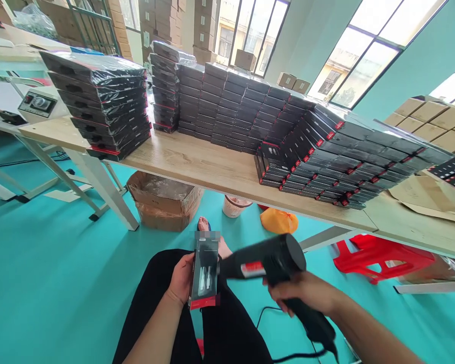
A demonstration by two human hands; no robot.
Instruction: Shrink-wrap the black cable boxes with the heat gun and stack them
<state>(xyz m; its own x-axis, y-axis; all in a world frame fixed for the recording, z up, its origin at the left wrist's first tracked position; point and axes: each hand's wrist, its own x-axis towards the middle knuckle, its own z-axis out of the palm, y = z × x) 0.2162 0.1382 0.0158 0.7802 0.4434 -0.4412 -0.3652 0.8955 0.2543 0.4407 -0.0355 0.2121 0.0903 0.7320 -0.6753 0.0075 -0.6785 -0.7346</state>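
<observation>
My left hand grips a black box by its left side, above my lap. The box has a clear front showing two pale items and a red lower edge. A black heat gun with a red-and-white label is in my right hand, whose fingers wrap round the handle. Its nozzle points left at the right side of the box, close to it; whether they touch cannot be made out. A black cord hangs from the handle.
Across the wooden table stand many stacked black boxes, with a wrapped stack at left. Under it are a carton, a bucket and a yellow bag. A red stool lies at right.
</observation>
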